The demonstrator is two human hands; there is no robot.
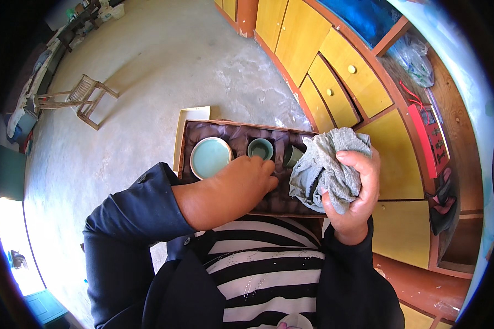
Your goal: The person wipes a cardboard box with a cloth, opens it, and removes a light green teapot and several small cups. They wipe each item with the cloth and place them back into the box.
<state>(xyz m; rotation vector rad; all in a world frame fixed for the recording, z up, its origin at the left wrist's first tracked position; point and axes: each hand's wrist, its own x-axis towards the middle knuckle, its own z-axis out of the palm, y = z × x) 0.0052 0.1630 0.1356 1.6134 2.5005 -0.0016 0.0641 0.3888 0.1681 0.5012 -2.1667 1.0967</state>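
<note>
In front of my body is a box [187,128] lined with dark purple satin-like cloth. A pale green round dish or lid [210,158] with a light rim lies in its left part. Beside it sits a small green cup [260,149], its mouth facing up. Another green cup [292,156] rests tilted, partly behind the cloth. My left hand [247,177] reaches over the box's middle, fingers curled down just below the upright cup; the fingertips are hidden, so any hold is unclear. My right hand [360,189] grips a crumpled grey-green cloth [333,168] above the box's right end.
A cream-coloured box lid or tray [195,113] shows behind the box's far left corner. Close on the right stands a yellow cabinet [399,156] with round knobs and an open shelf holding a red box [428,140]. A small wooden chair [84,92] is on the concrete floor.
</note>
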